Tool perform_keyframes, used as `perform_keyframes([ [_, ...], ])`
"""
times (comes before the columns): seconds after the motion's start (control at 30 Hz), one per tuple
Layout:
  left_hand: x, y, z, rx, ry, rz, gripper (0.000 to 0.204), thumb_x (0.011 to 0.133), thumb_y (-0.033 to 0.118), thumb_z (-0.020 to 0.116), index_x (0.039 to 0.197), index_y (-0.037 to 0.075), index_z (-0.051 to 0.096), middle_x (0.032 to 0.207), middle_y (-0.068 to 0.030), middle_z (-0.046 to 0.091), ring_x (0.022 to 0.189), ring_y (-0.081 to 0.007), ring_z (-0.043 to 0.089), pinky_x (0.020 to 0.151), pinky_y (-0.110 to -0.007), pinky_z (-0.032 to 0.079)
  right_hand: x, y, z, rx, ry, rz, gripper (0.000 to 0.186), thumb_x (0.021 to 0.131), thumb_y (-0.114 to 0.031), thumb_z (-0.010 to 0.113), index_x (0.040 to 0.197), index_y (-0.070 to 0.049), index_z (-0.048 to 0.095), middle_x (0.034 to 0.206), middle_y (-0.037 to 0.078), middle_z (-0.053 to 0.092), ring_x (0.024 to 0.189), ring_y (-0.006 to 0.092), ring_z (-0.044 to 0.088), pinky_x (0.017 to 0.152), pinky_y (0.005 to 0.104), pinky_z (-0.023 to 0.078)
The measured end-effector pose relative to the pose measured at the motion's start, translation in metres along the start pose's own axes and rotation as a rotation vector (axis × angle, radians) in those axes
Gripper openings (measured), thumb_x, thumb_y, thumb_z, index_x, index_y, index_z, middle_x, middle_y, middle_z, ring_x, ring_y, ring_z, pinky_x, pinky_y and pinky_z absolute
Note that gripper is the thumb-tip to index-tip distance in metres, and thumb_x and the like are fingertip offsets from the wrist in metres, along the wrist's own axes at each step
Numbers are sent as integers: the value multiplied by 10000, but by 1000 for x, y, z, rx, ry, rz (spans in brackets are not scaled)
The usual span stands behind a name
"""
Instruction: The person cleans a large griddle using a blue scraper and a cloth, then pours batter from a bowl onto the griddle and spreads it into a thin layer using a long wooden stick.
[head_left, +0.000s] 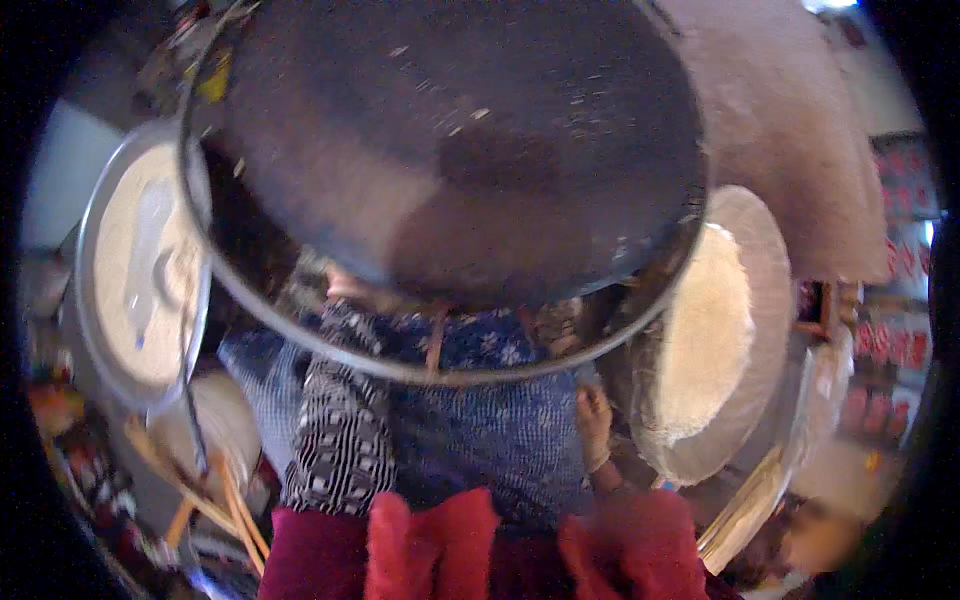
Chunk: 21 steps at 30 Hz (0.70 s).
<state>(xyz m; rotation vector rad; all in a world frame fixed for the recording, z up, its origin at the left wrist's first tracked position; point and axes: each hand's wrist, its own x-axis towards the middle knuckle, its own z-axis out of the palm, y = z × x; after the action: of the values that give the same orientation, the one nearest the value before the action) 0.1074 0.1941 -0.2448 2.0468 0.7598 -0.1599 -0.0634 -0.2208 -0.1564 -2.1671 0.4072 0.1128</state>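
Dark griddle ahead; powder bowl stretching forward, right of my nearer right hand; I can't tell its grip or left hand's.

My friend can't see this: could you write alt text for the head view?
A large dark round griddle fills the upper middle, the person's left hand partly hidden near its lower edge, right hand beside blue cloth. Left, a metal bowl holds pale mixture; right, a basin holds a pale heap.
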Motion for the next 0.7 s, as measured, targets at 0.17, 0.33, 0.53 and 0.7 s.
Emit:
perform_keyframes([
  [0.17, 13, 5, 8, -29, -20, -3, 397, 896, 272, 533, 1217, 41, 554, 1243, -155, 569, 1127, -277, 560, 994, -428, 415, -15, 59, -13, 181, 47, 215, 210, 951, -165, 575, 1065, -1, 637, 930, 20, 637, 843, 82, 532, 764, 249, 444],
  [0.33, 4, 1, 11, -54, -36, -18, 406, 899, 283, 524, 1223, 41, 553, 1247, -153, 568, 1128, -278, 559, 996, -429, 414, -34, 117, -9, 263, 25, 289, 197, 950, -144, 584, 1085, -10, 636, 947, -45, 606, 846, 58, 506, 772, 226, 426],
  [0.53, -11, -6, 11, -80, -60, -20, 416, 903, 297, 513, 1230, 42, 551, 1253, -151, 566, 1130, -278, 558, 998, -430, 412, -37, 183, -7, 488, 28, 360, 210, 947, -157, 593, 1094, -13, 634, 938, -63, 593, 854, 57, 509, 784, 223, 428],
  [0.7, 7, 3, 19, -80, -62, 30, 426, 906, 309, 504, 1236, 43, 550, 1258, -149, 564, 1132, -278, 557, 1000, -431, 410, -43, 128, -18, 354, 16, 315, 232, 956, -184, 575, 1099, -10, 628, 919, -38, 596, 851, 62, 515, 780, 222, 432],
])
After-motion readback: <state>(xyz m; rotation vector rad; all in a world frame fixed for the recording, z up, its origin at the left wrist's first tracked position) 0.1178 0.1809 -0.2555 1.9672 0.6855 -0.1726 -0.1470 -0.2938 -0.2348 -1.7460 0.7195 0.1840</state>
